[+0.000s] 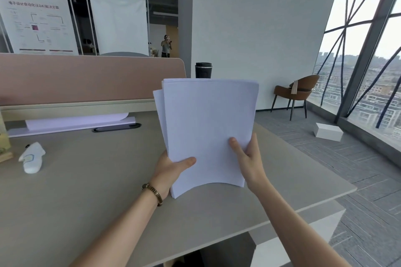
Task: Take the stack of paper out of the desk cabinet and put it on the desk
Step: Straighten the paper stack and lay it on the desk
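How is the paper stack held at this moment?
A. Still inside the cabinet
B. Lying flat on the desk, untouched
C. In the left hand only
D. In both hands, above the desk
D: the left hand and right hand each grip a lower side of the paper stack, thumbs on its face, above the desk.

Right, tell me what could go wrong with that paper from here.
1. The paper is held upright over the desk by its lower part only, in the left hand and right hand; it bows, so the top could flop over.
2. A few sheets jut out at the upper left; loose ones may slide free.
3. The cup stands just behind; laying the paper flat forward might knock it.
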